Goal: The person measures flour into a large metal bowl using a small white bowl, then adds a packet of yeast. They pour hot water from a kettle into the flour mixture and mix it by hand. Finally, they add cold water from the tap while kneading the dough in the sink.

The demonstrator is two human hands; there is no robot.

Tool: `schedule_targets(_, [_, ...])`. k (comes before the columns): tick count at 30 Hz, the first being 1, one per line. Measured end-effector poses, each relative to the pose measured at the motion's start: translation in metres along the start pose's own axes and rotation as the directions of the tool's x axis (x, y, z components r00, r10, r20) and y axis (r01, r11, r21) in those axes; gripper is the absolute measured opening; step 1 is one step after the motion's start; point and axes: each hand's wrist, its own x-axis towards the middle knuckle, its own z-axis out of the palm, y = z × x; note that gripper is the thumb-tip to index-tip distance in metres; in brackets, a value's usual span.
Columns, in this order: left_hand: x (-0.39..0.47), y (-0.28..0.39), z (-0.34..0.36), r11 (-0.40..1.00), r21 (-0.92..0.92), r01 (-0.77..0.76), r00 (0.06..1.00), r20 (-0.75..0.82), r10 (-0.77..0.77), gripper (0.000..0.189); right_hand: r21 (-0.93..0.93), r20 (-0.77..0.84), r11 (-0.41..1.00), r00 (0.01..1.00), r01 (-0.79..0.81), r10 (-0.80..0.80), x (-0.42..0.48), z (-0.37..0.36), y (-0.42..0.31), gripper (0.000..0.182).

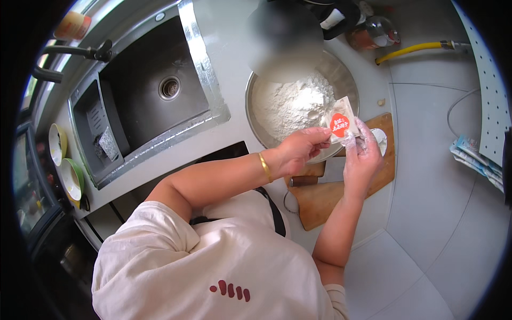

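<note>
A small paper sachet with a red printed patch and writing is held above the right side of a metal bowl. My left hand, with a gold bangle at the wrist, pinches the sachet's lower left edge. On its right side, my right hand grips the sachet between thumb and fingers, which are dusted with white powder. Loose white flour is heaped in the bowl. A dark blurred shape covers the bowl's far part.
A wooden cutting board lies right of the bowl, with a cleaver's wooden handle and a white object on it. Left is a dark sink. A plastic bottle and yellow hose are at the back right.
</note>
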Motion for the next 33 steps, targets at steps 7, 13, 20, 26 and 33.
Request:
schedule_targets(7, [0.000, -0.017, 0.004, 0.947, -0.209, 0.245, 0.969, 0.049, -0.240, 0.008, -0.504, -0.007, 0.857, 0.992, 0.109, -0.130, -0.010, 0.009, -0.029, 0.036])
schedule_targets(13, [-0.005, -0.032, 0.001, 0.919, -0.266, 0.291, 0.957, 0.058, -0.286, 0.013, -0.633, -0.011, 0.770, 0.993, 0.082, -0.115, -0.020, 0.012, -0.025, 0.034])
schedule_targets(20, [-0.007, -0.034, 0.000, 0.910, -0.282, 0.303, 0.949, -0.003, -0.316, 0.013, -0.673, 0.025, 0.736, 0.996, 0.080, -0.086, -0.020, 0.016, -0.027, 0.033])
schedule_targets(26, [-0.006, -0.036, -0.001, 0.896, -0.322, 0.307, 0.942, -0.035, -0.335, 0.009, -0.681, 0.096, 0.719, 0.990, 0.139, -0.101, -0.023, 0.021, -0.023, 0.032])
schedule_targets(33, [-0.009, -0.037, -0.002, 0.896, -0.335, 0.292, 0.943, -0.058, -0.329, 0.008, -0.686, 0.083, 0.724, 0.996, 0.079, -0.030, -0.022, 0.023, -0.020, 0.032])
